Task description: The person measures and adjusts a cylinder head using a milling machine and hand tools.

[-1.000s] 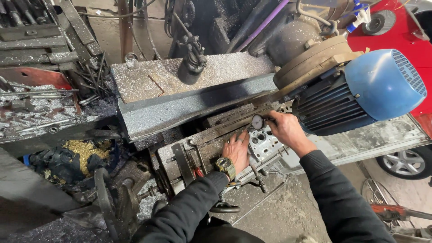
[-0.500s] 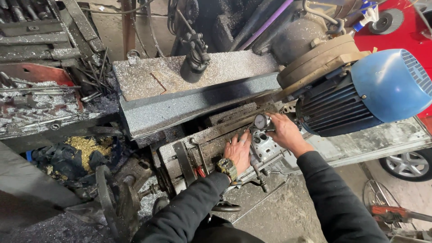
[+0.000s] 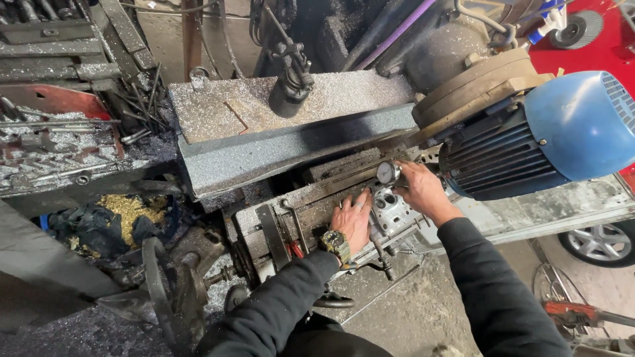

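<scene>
The grimy grey machine table (image 3: 264,228) leaves only a narrow strip of bare surface along its near edge. The left hand (image 3: 352,220) lies flat there, just beside the pale cast-metal part (image 3: 395,213). The right hand (image 3: 423,192) is pressed into the far right corner at the small round dial gauge (image 3: 387,173), where the ribbed blue-capped electric motor (image 3: 536,142) blocks any way further right. The chip-covered grey steel slab (image 3: 291,139) overhangs the far edge and closes off that side. Left of the table, a dark handwheel (image 3: 159,281) and swarf crowd the way. Only the near edge stands open, towards the concrete floor (image 3: 423,311).
</scene>
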